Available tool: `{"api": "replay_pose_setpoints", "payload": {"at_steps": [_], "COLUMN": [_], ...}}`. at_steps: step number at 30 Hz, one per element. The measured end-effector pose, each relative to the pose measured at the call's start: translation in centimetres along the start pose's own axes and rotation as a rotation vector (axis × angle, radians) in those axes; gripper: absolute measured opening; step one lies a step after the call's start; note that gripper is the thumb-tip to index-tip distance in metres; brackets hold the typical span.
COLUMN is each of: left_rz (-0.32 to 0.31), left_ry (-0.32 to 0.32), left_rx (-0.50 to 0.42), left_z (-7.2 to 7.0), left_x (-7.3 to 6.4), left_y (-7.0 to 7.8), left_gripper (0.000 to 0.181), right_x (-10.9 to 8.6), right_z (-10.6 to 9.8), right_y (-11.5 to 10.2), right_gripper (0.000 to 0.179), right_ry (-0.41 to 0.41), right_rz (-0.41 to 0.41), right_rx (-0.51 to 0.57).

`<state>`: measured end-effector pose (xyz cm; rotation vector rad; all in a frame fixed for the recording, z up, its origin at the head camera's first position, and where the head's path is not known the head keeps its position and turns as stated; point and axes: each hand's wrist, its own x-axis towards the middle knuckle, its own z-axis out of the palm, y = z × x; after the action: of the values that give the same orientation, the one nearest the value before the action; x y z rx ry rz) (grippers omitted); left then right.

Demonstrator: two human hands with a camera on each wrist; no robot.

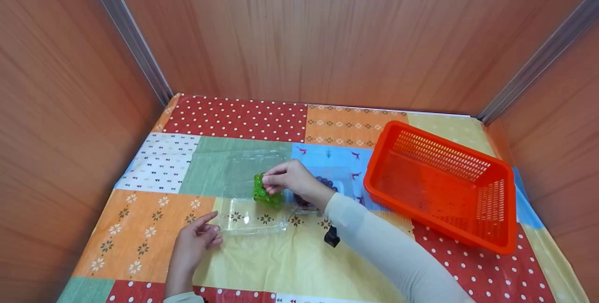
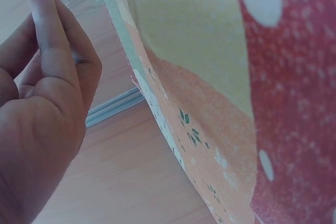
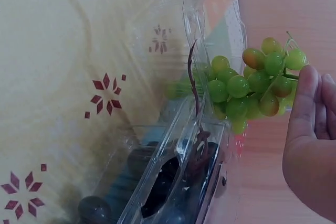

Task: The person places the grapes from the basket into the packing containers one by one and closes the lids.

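My right hand (image 1: 295,181) pinches the thin stem of a bunch of green grapes (image 1: 267,195) between thumb and fingertips. In the right wrist view the grapes (image 3: 247,87), some tinged reddish, hang from the fingers right at the rim of a clear plastic box (image 3: 197,24). From the head, that clear box (image 1: 252,226) lies under and around the bunch. My left hand (image 1: 194,242) is at the box's left edge, index finger extended, the others loosely bent. Dark grapes (image 1: 326,183) sit in clear plastic under my right wrist, partly hidden; their brown stem (image 3: 193,77) sticks out.
A red-orange plastic basket (image 1: 430,176) with perforated sides stands to the right. Patchwork-patterned cloth (image 1: 154,237) covers the table. Wood-look panels (image 1: 304,36) enclose the back and both sides. A small black object (image 1: 332,236) shows beside my right forearm.
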<state>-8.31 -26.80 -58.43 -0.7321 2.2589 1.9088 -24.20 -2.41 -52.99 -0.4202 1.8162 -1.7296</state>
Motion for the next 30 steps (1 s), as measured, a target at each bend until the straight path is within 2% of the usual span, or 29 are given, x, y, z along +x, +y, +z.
{"api": "replay_pose_setpoints", "payload": {"at_steps": [8, 17, 23, 30], "left_rz": [-0.004, -0.018, 0.025, 0.039], "left_ry": [-0.001, 0.004, 0.012, 0.015], "left_rx": [-0.012, -0.005, -0.027, -0.031], "left_z": [-0.2, 0.1, 0.2, 0.2], "left_x": [0.0, 0.1, -0.2, -0.3], "left_y": [0.1, 0.0, -0.1, 0.0], "left_gripper": [0.045, 0.044, 0.044, 0.044], "right_x": [0.5, 0.9, 1.0, 0.8], "right_z": [1.5, 4.0, 5.1, 5.6], "right_y": [0.5, 1.1, 1.5, 2.6], "right_gripper": [0.013, 0.014, 0.008, 0.007], "right_ry": [-0.022, -0.042, -0.070, -0.129], "right_rz": [0.040, 0.055, 0.061, 0.035], "right_rx": [0.002, -0.075, -0.188, -0.404]}}
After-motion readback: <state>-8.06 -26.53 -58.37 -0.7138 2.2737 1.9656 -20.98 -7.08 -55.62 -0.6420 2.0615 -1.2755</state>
